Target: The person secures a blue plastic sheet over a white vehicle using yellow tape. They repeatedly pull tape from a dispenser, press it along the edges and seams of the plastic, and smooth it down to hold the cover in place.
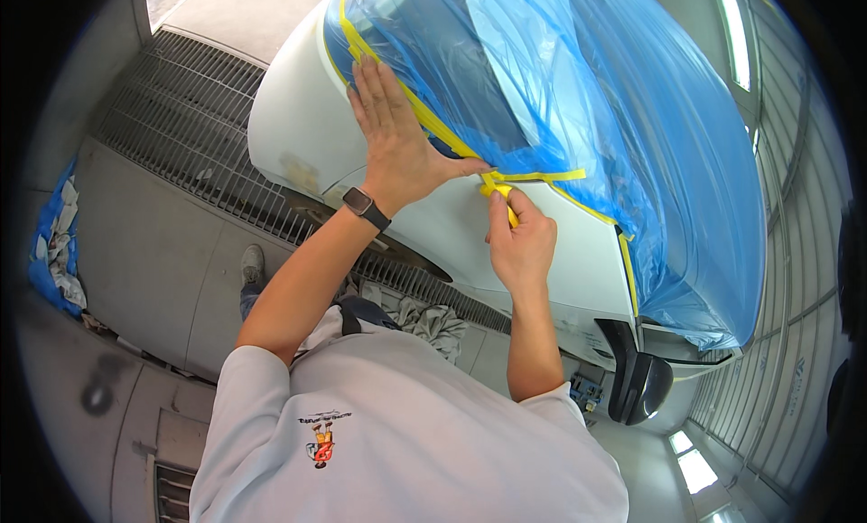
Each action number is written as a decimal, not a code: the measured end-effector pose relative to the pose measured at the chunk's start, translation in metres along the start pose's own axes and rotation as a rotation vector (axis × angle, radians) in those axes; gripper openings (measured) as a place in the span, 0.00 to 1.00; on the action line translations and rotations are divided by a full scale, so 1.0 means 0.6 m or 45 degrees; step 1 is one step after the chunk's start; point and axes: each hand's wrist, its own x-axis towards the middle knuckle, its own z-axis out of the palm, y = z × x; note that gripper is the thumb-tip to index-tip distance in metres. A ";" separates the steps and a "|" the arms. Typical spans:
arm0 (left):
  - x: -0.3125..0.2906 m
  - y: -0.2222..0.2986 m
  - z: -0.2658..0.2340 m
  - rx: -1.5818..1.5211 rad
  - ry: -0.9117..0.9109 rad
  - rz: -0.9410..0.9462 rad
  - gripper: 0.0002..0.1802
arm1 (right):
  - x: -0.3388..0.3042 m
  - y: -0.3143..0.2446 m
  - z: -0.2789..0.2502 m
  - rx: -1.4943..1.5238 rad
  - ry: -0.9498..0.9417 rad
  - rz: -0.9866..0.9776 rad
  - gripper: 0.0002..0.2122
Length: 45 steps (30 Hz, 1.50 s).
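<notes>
A white car body (298,116) stands in front of me, its upper part draped in blue plastic film (677,135). Yellow masking tape (433,121) runs along the film's lower edge by the window. My left hand (395,139) lies flat against the car, fingers stretched up along the tape and thumb reaching toward the tape's corner. My right hand (524,238) is closed around a roll of yellow masking tape (498,196), mostly hidden by the fingers, just below that corner. A short strip of tape leads right from there. A dark watch (361,203) is on my left wrist.
A black side mirror (639,383) juts out at the car's right. Floor grating (190,116) runs beside the car. Crumpled grey cloth or paper (432,326) lies by the wheel. A blue bag of crumpled sheets (59,243) sits at the far left. Ribbed wall panels (781,342) stand right.
</notes>
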 end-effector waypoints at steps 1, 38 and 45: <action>0.000 0.001 0.000 0.031 0.028 0.023 0.96 | 0.000 0.000 0.000 -0.008 -0.015 0.000 0.10; -0.001 -0.107 -0.016 -0.039 0.045 0.168 0.73 | -0.216 -0.033 0.059 0.176 -0.435 -0.534 0.10; 0.013 -0.096 -0.017 0.003 0.081 0.077 0.75 | -0.233 -0.030 0.048 0.251 -0.375 -0.463 0.09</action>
